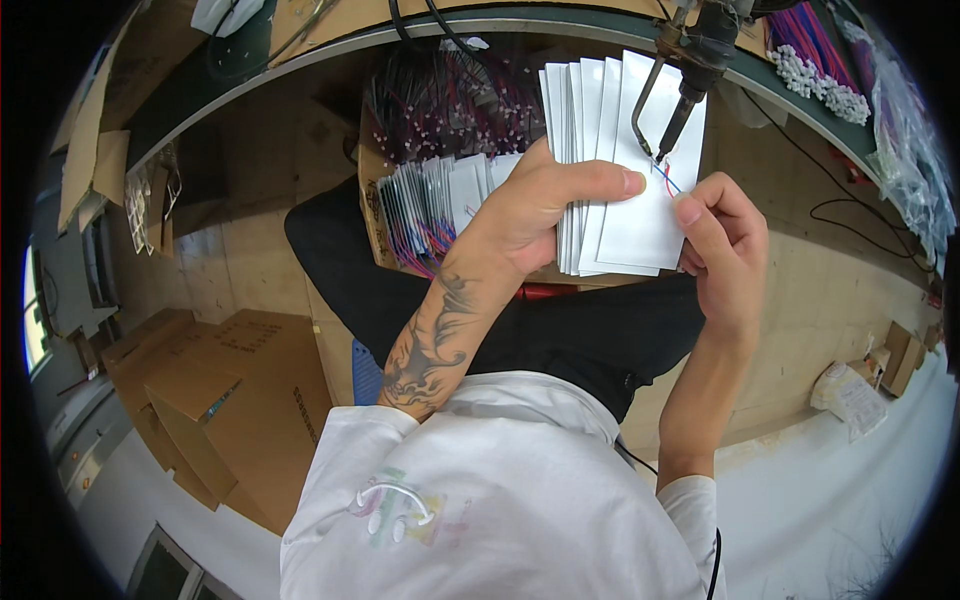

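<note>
My left hand [545,205] is closed round a fanned stack of flat white panels [640,235], its thumb lying across the front one. In my right hand [725,230], thumb and finger pinch a thin red and blue wire pair [671,180] over the front panel. The wires' upper ends reach the tip of a soldering iron [680,120], which hangs from above in a holder. Beside the iron, a thin bent metal tube [640,110] comes down to the same spot. Whether the wire ends touch the panel I cannot tell.
Behind my left hand stands a cardboard box [370,205] holding white panels with wires and many loose dark wires. A bench edge [300,62] curves across the back. Wire bundles with white connectors [820,85] lie at the back right. Large cardboard boxes [235,400] stand at the left.
</note>
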Motion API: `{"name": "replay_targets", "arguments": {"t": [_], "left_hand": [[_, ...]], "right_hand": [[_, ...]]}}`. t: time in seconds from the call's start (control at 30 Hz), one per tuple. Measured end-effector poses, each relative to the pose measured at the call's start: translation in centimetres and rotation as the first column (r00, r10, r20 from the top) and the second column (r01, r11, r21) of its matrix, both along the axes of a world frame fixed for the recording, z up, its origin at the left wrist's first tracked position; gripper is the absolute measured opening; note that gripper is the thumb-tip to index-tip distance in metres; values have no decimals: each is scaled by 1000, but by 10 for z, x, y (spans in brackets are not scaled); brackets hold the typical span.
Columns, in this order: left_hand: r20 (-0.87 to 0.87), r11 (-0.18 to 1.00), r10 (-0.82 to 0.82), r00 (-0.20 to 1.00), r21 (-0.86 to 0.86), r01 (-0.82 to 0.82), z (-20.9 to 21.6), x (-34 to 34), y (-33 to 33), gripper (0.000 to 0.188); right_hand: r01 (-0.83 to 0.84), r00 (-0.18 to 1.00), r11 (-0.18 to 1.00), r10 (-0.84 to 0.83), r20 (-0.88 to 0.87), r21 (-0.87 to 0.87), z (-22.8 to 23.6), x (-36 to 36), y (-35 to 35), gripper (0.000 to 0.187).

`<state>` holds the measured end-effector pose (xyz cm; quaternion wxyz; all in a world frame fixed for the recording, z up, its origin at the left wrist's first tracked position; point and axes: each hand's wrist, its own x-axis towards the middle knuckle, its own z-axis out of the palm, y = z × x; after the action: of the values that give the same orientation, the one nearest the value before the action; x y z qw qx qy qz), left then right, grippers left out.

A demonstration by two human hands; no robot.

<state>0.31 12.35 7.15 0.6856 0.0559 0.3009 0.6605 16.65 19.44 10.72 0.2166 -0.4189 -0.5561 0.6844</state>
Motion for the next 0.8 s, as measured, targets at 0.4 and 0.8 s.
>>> {"name": "replay_targets", "arguments": {"t": [0.4, 0.8], "left_hand": [[1, 1000, 13, 1000, 3, -13, 0, 1, -2, 39], [-8, 1000, -19, 1000, -4, 19, 2, 1, -3, 42]], "right_hand": [[35, 999, 999, -35, 12, 1, 0, -1, -3, 15], [45, 999, 999, -45, 2, 1, -2, 0, -4, 14]]}}
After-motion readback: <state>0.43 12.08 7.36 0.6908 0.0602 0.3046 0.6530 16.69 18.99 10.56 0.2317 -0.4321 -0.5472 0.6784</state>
